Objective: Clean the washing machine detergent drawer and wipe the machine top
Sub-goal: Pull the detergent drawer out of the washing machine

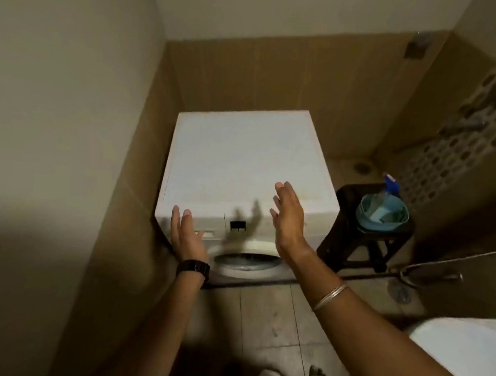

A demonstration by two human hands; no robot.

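Washing machine [242, 164] — left hand [186, 233], right hand [287, 217], fingers straight.

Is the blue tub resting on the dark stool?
Touching. The head view shows the blue tub sitting directly on the dark stool top, no gap beneath.

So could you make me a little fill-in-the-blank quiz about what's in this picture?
1. The washing machine is coloured ____.
2. The blue basin sits on a dark ____.
3. The left hand has a black ____ on its wrist.
4. The right hand has its fingers straight and holds ____.

Missing words: white; stool; watch; nothing
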